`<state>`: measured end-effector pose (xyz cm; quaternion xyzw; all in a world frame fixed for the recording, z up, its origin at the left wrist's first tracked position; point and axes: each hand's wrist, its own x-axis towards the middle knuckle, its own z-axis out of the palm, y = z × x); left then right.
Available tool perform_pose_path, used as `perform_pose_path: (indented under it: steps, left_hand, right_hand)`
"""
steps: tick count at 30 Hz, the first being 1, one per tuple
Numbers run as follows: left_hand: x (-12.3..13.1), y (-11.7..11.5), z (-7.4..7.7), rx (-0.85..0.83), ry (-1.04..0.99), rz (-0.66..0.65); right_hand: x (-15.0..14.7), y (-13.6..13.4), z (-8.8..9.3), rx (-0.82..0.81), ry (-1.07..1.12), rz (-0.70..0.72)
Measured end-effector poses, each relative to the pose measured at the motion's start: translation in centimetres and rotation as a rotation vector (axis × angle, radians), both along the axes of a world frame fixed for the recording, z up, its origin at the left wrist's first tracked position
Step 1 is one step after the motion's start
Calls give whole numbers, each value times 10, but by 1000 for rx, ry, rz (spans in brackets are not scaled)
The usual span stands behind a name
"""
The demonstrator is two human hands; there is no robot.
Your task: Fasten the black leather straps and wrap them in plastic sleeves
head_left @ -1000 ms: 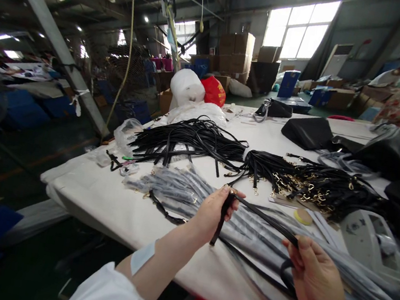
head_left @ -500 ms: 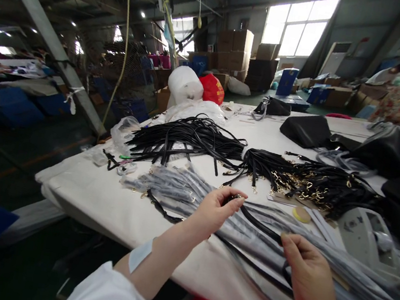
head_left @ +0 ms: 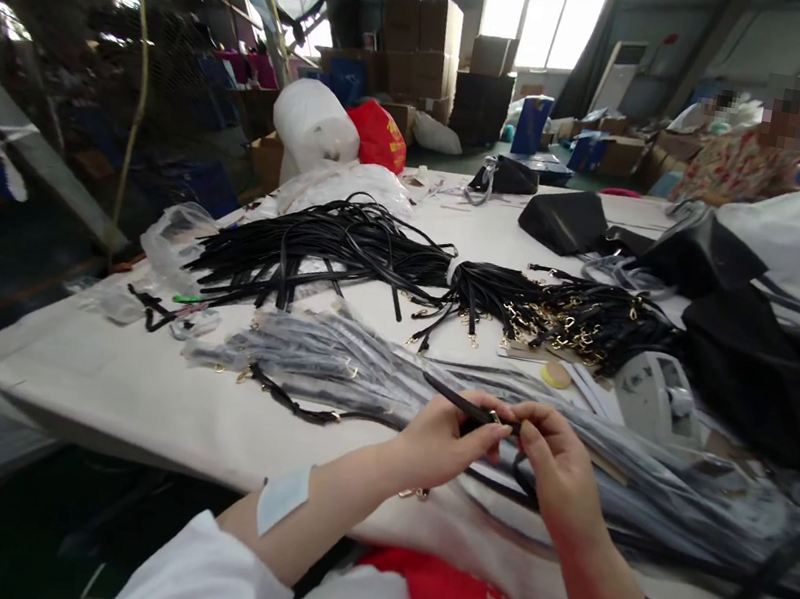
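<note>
My left hand [head_left: 449, 441] pinches a black strap [head_left: 456, 399] at its small gold-coloured buckle, and one end of the strap sticks out to the upper left. Close against it, my right hand [head_left: 556, 466] grips the same strap between thumb and fingers. Fingertips hide part of the buckle. Beneath both hands lie long straps in clear plastic sleeves [head_left: 301, 350]. Another black strap [head_left: 292, 406] with gold clasps trails left across the white table [head_left: 148, 401]. Behind is a big tied bundle of black straps [head_left: 347, 251] with gold clips at its right end.
A grey tape dispenser [head_left: 647, 394] stands right of the bundle, near a yellow tape roll [head_left: 555, 375]. Black bags [head_left: 564, 222] lie at the back right. A white sack [head_left: 318, 120] and a red bag [head_left: 379, 134] stand behind. One person [head_left: 740, 166] is across the table.
My hands have come together at the buckle; before, they were apart with the strap stretched between them. A strap end now pokes out past my left hand. The view has turned right.
</note>
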<state>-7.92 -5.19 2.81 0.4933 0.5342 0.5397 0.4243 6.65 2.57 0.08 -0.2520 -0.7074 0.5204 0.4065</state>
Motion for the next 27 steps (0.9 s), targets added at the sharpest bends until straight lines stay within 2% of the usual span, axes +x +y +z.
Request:
perform_pose_path:
  steps: [3,4,6,8,10,13,16,23,27]
  left_hand:
    - [4,2,2,3,357,44]
    - [5,3,3,-6,472,38]
    - [6,5,6,-16,583,9]
    - [6,7,9,-26,532,-28]
    - [4,8,11,-40,429,-78]
    - [1,10,12,-82,318,-144]
    - [0,11,11,-106,307,-164]
    - [-1,10,12,-71,461,-185]
    - [-3,7,17,-74,507,-266]
  right_hand:
    - [3,-8,9,324,-100,43]
    - [3,-11,12,393,-131,40]
    - [3,-14,16,424,-122,-33]
    - [7,-12,15,329,-24,-158]
    - [12,-8,11,157,83,-238]
    - [18,-3,3,-96,181,-247]
    - [20,-2,-2,-253,243,-243]
    - [14,-5,-2,-422,335,-231]
    - [11,-6,-2,-455,391,-249]
